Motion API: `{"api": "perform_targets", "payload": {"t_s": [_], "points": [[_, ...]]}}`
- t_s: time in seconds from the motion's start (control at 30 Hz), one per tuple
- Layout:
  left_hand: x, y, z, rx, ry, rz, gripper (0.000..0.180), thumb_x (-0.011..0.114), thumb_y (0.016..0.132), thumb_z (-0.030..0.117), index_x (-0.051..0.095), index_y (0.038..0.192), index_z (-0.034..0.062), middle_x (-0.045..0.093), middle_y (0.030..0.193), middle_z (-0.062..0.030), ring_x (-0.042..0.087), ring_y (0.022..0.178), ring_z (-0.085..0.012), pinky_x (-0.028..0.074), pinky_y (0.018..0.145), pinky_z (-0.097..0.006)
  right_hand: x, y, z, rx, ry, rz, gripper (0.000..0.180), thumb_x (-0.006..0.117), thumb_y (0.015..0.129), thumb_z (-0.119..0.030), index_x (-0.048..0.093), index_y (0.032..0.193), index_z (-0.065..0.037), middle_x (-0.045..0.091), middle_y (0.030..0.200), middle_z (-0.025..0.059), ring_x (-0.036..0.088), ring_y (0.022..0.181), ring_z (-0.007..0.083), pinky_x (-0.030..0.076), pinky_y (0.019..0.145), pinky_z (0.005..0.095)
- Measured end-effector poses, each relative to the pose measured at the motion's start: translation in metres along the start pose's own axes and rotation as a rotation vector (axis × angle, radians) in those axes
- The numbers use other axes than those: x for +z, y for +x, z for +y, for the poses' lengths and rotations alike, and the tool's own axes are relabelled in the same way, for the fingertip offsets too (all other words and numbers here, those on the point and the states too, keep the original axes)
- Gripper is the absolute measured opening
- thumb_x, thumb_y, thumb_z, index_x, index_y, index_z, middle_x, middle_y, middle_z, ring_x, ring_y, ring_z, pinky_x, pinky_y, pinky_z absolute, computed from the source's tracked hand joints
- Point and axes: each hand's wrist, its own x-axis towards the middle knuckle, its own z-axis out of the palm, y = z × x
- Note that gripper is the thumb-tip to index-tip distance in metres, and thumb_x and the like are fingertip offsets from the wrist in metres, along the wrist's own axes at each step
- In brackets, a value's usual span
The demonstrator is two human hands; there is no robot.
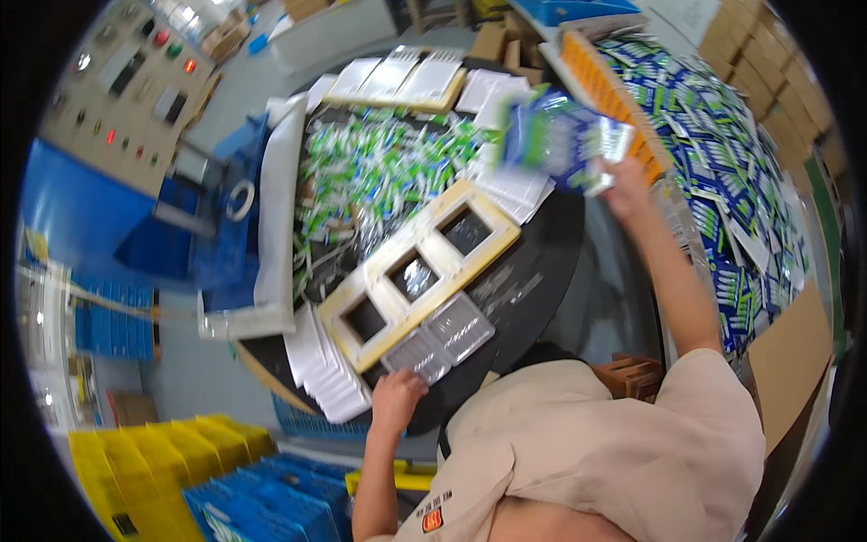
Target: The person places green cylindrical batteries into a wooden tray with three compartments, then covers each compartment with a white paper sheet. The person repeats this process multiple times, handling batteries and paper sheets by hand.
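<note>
My right hand (623, 187) is raised at the right of the round black table, closed on the near edge of several blue-and-green printed packs (562, 144), blurred by motion. At the table's near edge my left hand (399, 397) has its fingers curled over the corner of a clear plastic blister tray (459, 327). Just beyond that tray lies a cream-coloured frame (368, 274) with three square openings. To the left of my left hand is a fanned stack of white cards (330, 379). A heap of small green-and-white packets (379, 163) covers the middle of the table.
An orange-sided bin (614, 90) full of blue packs stands on my right. A blue machine (194, 217) and a control panel (135, 81) are on the left. Another frame with white cards (397, 79) lies at the far edge. Yellow crates (163, 461) stand lower left.
</note>
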Motion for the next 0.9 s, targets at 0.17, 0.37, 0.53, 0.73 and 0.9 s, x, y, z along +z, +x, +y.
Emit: {"api": "perform_targets", "payload": {"t_s": [0.17,0.37,0.53,0.73,0.9], "points": [[0.011,-0.004,0.008,-0.032,0.062,0.090,0.008,0.066,0.086,0.014,0.072,0.087,0.0089,0.068,0.096,-0.0039,0.066,0.092,-0.0232,0.048,0.082,-0.038,-0.131,0.055,-0.089,0.086,0.659,0.246,0.034,0.064,0.100,-0.014,0.052,0.126,0.003,0.066,0.120,0.0175,0.067,0.108,0.0340,0.059,0.095,0.0439],[0.009,-0.013,0.022,-0.075,0.109,0.283,0.006,0.066,0.085,0.011,0.071,0.087,0.0088,0.069,0.093,-0.0026,0.067,0.087,-0.0212,0.049,0.081,-0.036,0.061,-0.055,0.010,-0.319,-0.689,-0.117,0.020,0.071,0.090,-0.020,0.072,0.103,-0.005,0.070,0.091,0.0064,0.068,0.080,0.0209,0.055,0.073,0.0327],[-0.032,-0.021,0.039,-0.183,0.034,0.529,0.005,0.073,0.081,0.007,0.070,0.083,0.0087,0.071,0.094,-0.0028,0.068,0.086,-0.0236,0.051,0.079,-0.036,0.192,-0.176,0.095,-0.608,-1.183,-1.257,0.037,0.086,0.071,-0.035,0.068,0.092,-0.010,0.063,0.094,0.0051,0.062,0.099,0.0253,0.051,0.081,0.0399],[-0.044,0.030,-0.021,-0.162,0.327,0.534,0.009,0.066,0.086,0.006,0.065,0.095,0.0048,0.068,0.120,-0.0133,0.065,0.114,-0.0307,0.049,0.099,-0.043,0.200,-0.154,0.125,-0.284,-1.220,-1.481,0.017,0.079,0.079,-0.023,0.070,0.080,-0.010,0.065,0.091,0.0070,0.067,0.091,0.0308,0.053,0.074,0.0439],[-0.013,0.057,-0.062,-0.175,0.367,0.219,0.016,0.059,0.090,0.008,0.060,0.105,0.0059,0.065,0.127,-0.0166,0.062,0.123,-0.0319,0.045,0.107,-0.051,0.210,-0.142,0.120,-0.292,-1.256,-1.591,0.010,0.071,0.086,-0.018,0.067,0.085,-0.008,0.065,0.093,0.0087,0.067,0.090,0.0324,0.055,0.071,0.0462]]}}
